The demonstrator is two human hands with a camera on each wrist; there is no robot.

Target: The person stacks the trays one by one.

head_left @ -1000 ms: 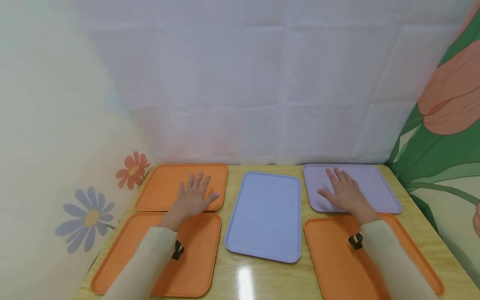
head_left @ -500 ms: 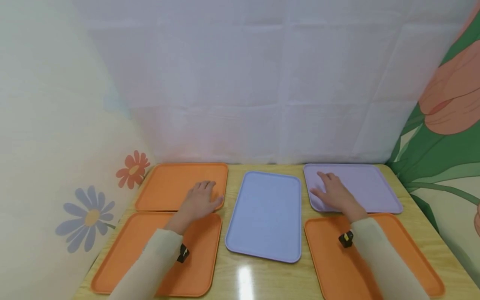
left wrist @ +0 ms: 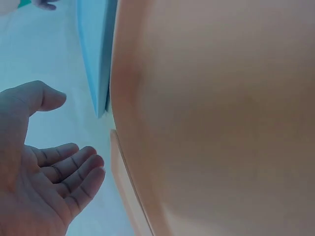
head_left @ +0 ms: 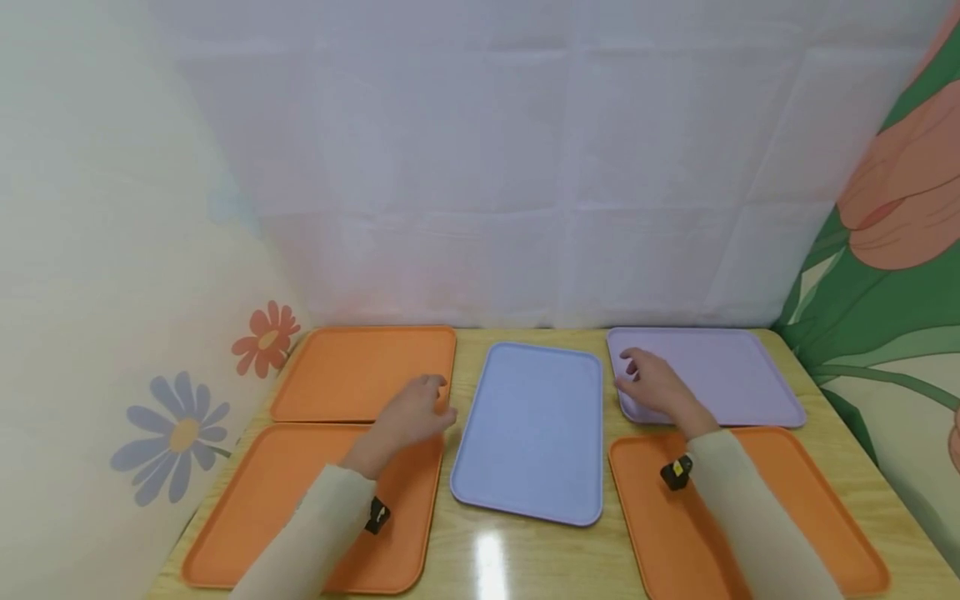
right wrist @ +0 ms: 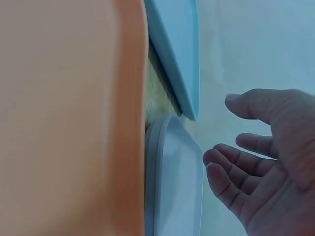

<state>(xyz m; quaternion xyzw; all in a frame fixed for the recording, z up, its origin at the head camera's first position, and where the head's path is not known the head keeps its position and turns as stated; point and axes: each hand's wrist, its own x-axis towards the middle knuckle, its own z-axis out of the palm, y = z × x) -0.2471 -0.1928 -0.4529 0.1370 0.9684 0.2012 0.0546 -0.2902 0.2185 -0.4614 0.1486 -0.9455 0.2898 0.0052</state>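
Observation:
My left hand (head_left: pixel 412 412) hovers over the inner side of the two orange trays on the left, fingers bent loosely and thumb apart. In the left wrist view the palm of the left hand (left wrist: pixel 47 182) shows nothing in it. Over the near left corner of the purple tray (head_left: pixel 738 375) is my right hand (head_left: pixel 656 387), its fingers half curled. The right wrist view shows a gap between thumb and fingers of the right hand (right wrist: pixel 270 167), with nothing held. Between both hands lies a blue tray (head_left: pixel 528 433), touched by neither.
A back left orange tray (head_left: pixel 337 367) and a front left orange tray (head_left: pixel 262 492) lie edge to edge. Another orange tray (head_left: pixel 652 525) is at front right, under the right forearm. A white cloth (head_left: pixel 450 167) hangs behind the wooden table (head_left: pixel 525 558); printed walls flank it.
Both hands, earlier spread with straight fingers, have drawn inward toward the blue tray and slightly nearer. Their fingers have bent loosely. The trays have not moved.

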